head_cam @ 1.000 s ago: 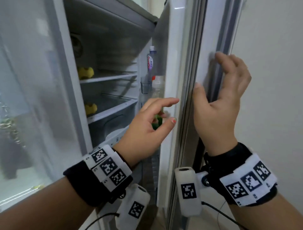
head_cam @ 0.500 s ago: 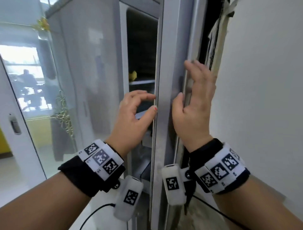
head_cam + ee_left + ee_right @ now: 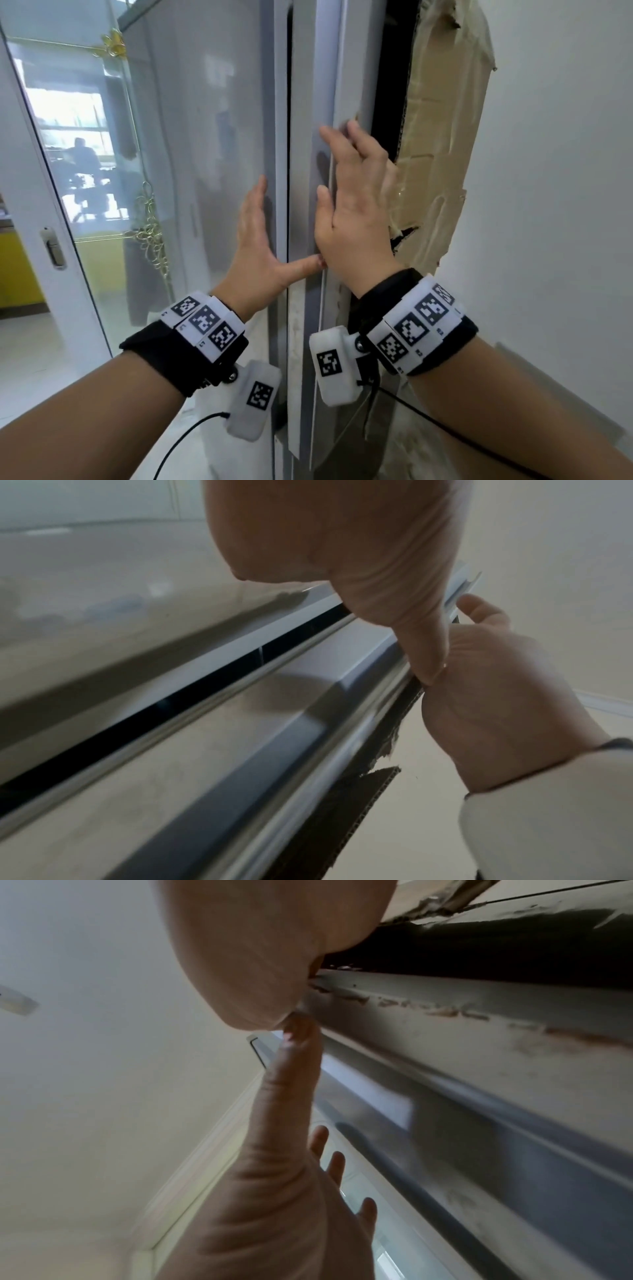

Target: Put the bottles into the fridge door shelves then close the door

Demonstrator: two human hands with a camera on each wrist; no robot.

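We are facing a fridge nearly edge-on, so much is hidden. At the far left of the head view stands a glass door point(image 3: 78, 144) with gold ornament; a seated figure seen in it is too dim to make out. Right of it rises the grey, glossy side of the fridge point(image 3: 205, 171).

Our left hand point(image 3: 255, 246) lies flat on that side at centre frame, fingers straight and together, thumb stretched right until its tip touches the heel of our right hand point(image 3: 352, 219). A dark slit runs between the fridge and the fridge door point(image 3: 305, 102); we cannot tell whether the door is fully shut. The bottles are out of sight behind the door, and none shows in any view.

Our right hand presses the door's outer edge with open, slightly spread fingers; the fingertips are blurred. Both wrists wear black bands with square printed markers, cut off low in the frame.

At upper right, torn cardboard point(image 3: 442, 144) stands between the door and a white wall point(image 3: 555, 171), just behind the right hand. The wrist views show only palms, door edges and cardboard, all blurred.
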